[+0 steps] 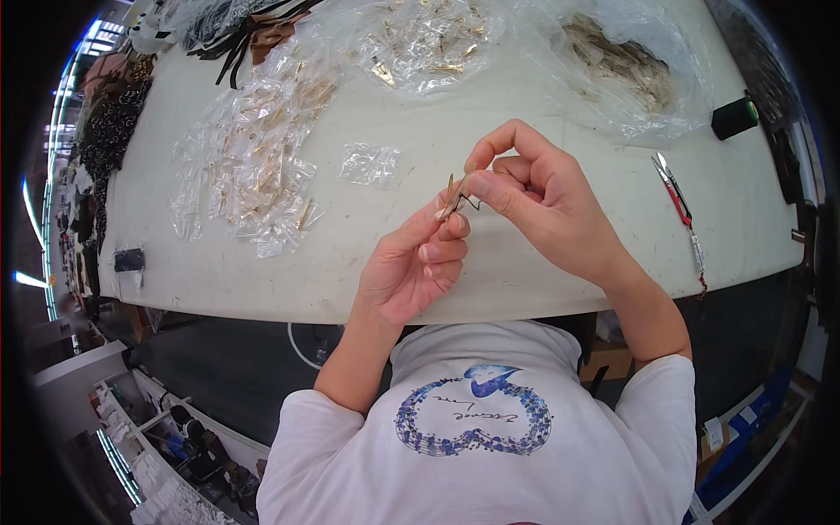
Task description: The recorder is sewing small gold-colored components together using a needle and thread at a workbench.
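Note:
Over the near middle of the table, my left hand (409, 264) pinches a small gold-coloured metal piece (451, 187) between thumb and fingers. A short black cord (471, 203) loops out beside that piece. Close by on the right, my right hand (553, 208) has thumb and forefinger pressed together by the cord; what lies between them is too small to make out. Beyond my hands a small clear plastic bag (369, 164) lies flat on the table. To its left spreads a heap of small clear bags (267, 162) with gold-coloured pieces in them.
Red-handled thread snips (675, 194) lie at the right, below a black thread spool (735, 118). Large clear bags hold gold pieces (429, 44) and brownish pieces (617, 61) at the back. Dark straps (241, 44) lie back left. The table's near edge (490, 313) curves before me.

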`<state>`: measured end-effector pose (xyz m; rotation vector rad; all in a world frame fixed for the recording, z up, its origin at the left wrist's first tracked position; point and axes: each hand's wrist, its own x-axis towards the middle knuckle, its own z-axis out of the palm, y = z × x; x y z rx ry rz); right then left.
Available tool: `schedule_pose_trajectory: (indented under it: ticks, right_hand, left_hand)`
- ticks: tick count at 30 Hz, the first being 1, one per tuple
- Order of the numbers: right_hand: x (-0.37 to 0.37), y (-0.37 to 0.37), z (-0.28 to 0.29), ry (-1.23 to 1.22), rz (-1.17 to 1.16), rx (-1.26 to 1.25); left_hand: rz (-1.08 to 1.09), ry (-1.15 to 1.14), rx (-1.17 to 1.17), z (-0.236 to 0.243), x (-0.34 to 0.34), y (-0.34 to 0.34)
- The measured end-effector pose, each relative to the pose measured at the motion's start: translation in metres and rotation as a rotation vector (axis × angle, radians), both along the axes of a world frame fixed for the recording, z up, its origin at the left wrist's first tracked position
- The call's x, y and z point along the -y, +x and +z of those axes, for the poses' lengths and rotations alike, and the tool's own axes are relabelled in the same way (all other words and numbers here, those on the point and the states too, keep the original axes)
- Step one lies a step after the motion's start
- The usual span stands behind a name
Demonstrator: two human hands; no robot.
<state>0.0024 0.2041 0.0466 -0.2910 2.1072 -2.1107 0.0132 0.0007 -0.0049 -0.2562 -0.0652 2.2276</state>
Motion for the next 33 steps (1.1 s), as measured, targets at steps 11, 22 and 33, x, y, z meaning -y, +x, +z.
schedule_pose_trajectory:
  ticks: [11,22,33]
  right_hand:
    - [-0.008,-0.017,-0.026,-0.046,0.032,0.249]
    - [-0.01,-0.018,-0.046,0.022,0.002,0.205]
    - [-0.004,-0.014,-0.054,0.007,-0.044,0.107]
  left_hand:
    - [0.201,-0.952,-0.5,0.017,-0.018,0.004]
    - [0.288,-1.104,-0.649,0.009,-0.024,0.008]
    - [0.294,-1.129,-0.669,0.002,-0.022,0.006]
